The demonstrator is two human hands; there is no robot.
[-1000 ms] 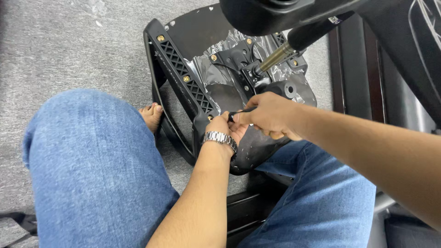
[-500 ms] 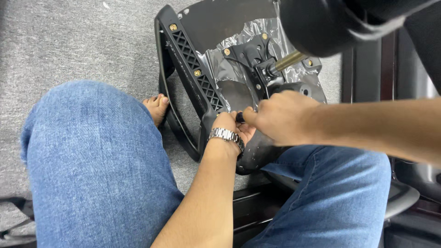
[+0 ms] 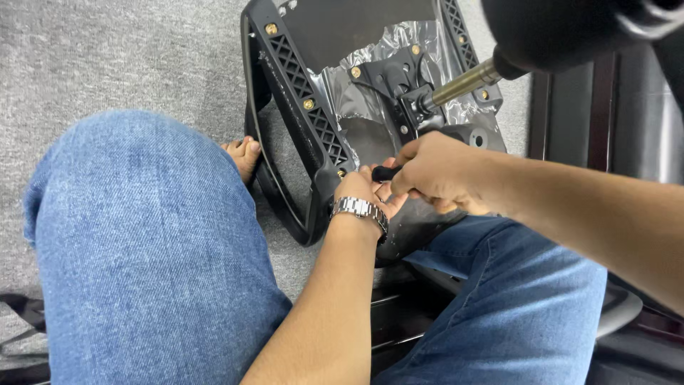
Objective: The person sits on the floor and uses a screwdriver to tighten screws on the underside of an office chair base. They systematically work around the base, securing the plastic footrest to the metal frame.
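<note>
Chair base (image 3: 299, 121) lies upturned on the carpet floor (image 3: 107, 57), upper centre of the frame. Metal piston rod (image 3: 463, 82) runs from the mechanism plate (image 3: 392, 78) toward the upper right, into a cylinder (image 3: 563, 32) at the top right edge. Plastic wrap (image 3: 377, 50) lies under the plate.

Both hands meet at frame centre, at the lower edge of the base. Left hand (image 3: 367, 192) sits just left of and touching the right hand (image 3: 438, 171); small tool handle (image 3: 385, 173) lies between them, in the right hand's grip. Wristwatch (image 3: 360, 210) sits on the left wrist, just below.

Left knee (image 3: 142, 235) fills the lower left; right thigh (image 3: 513, 299) the lower right. Bare foot (image 3: 242, 153) lies on the floor between knee and base.
</note>
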